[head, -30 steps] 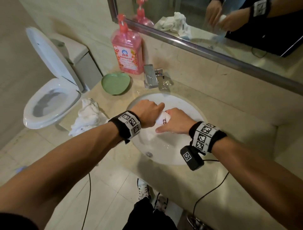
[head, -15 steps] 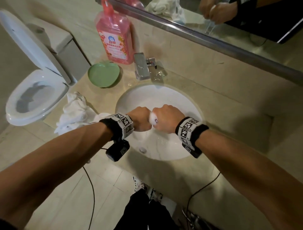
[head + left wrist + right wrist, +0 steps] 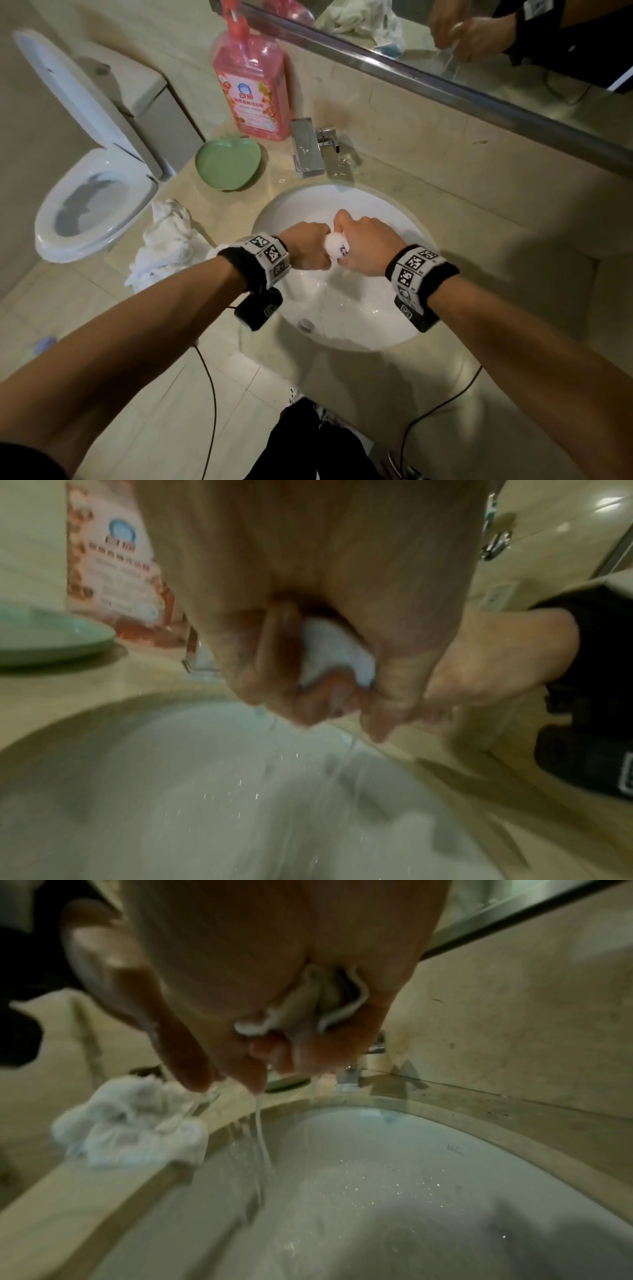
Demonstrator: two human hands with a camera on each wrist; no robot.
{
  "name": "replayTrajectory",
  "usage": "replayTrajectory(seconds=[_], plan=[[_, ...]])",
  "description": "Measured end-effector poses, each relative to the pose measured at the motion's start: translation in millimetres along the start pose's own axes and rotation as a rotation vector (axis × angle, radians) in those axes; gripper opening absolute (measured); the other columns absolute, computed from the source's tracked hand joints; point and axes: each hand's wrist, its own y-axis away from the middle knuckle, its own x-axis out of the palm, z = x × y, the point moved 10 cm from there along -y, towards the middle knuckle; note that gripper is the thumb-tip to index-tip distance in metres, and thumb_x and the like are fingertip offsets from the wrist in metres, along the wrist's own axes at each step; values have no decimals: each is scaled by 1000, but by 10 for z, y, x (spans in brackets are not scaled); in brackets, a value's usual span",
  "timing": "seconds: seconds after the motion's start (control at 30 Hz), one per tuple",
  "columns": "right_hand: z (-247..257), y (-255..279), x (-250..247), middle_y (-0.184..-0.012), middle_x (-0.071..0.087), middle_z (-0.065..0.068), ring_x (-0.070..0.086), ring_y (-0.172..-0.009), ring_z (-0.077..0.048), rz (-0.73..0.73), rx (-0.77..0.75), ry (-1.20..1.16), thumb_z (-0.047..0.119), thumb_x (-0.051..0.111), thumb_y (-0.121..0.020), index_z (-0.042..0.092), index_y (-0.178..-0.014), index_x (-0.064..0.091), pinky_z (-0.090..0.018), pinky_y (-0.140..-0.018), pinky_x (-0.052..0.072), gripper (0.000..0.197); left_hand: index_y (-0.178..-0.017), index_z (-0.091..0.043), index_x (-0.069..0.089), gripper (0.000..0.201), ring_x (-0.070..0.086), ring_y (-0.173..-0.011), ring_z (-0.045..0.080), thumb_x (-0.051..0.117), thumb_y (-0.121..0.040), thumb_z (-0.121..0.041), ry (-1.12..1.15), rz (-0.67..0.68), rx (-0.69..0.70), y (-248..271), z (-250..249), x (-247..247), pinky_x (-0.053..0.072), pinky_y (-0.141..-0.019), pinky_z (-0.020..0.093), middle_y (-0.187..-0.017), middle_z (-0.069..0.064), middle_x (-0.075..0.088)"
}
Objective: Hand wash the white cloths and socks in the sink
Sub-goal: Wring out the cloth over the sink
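Over the white sink [image 3: 394,212] my left hand [image 3: 308,245] and right hand [image 3: 363,246] meet fist to fist, both gripping one wet white sock [image 3: 337,245] with a small dark mark. In the left wrist view my left hand [image 3: 308,669] curls its fingers round the white sock [image 3: 337,650]. The right wrist view shows my right hand [image 3: 274,1031] clenched on bunched sock fabric [image 3: 318,1001], with water streaming off the fingers into the sink [image 3: 394,1191]. A heap of white cloths [image 3: 164,243] lies on the counter left of the sink, seen also as white cloths [image 3: 133,1123].
A pink detergent pump bottle [image 3: 253,89] stands at the wall behind a green apple-shaped dish [image 3: 227,164]. The chrome tap [image 3: 308,147] sits at the sink's back rim. An open toilet [image 3: 92,198] is to the left. A mirror [image 3: 479,41] runs above the counter.
Both hands drew nearer to me over the basin and closed into fists against each other round the sock. They now twist it and water runs out.
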Motion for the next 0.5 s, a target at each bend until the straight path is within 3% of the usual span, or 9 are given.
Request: replayTrajectory(seconds=[0.07,0.13,0.23,0.33,0.43,0.5], plan=[[-137,-26,-94,-72,50,6,54,-64,-18,-1,42,-178,42,80,-74,23,-103,38,-30,-49,29,54,-115,-19,50,46,58,-86,16,71,-83,-44,130,50,20,7,-12,-146,44,-73,31,-100,-4,60],[-236,-32,-168,-74,53,7,50,-65,-12,0,65,-328,51,84,-69,25,-93,40,-29,-52,31,57,-121,-17,53,40,58,-78,12,63,-92,-42,306,69,66,28,-45,-299,44,-69,28,-99,-2,61],[-292,-18,-305,-70,50,7,46,-62,-12,-73,72,-428,63,84,-62,20,-76,48,-29,-54,32,59,-126,-18,59,38,59,-72,9,68,-92,-30,461,-130,145,88,-36,-623,48,-69,23,-104,2,65],[-347,6,-323,-63,45,8,41,-55,-8,-77,105,-584,62,80,-69,14,-71,52,-29,-56,32,55,-119,-8,53,50,66,-80,16,81,-78,-7,879,-330,113,163,151,-755,56,-78,31,-102,11,68],[-297,26,-246,-80,65,13,63,-69,-5,20,129,-839,49,77,-80,22,-100,60,-29,-69,47,38,-112,-6,54,39,69,-80,15,75,-80,3,1166,-379,76,203,242,-688,58,-75,33,-92,7,69],[-207,60,-181,-101,73,7,71,-90,-9,91,175,-971,46,75,-80,30,-117,49,-35,-82,56,48,-111,-16,62,31,69,-90,23,69,-86,1,1280,-334,87,211,184,-609,59,-82,43,-99,8,70]])
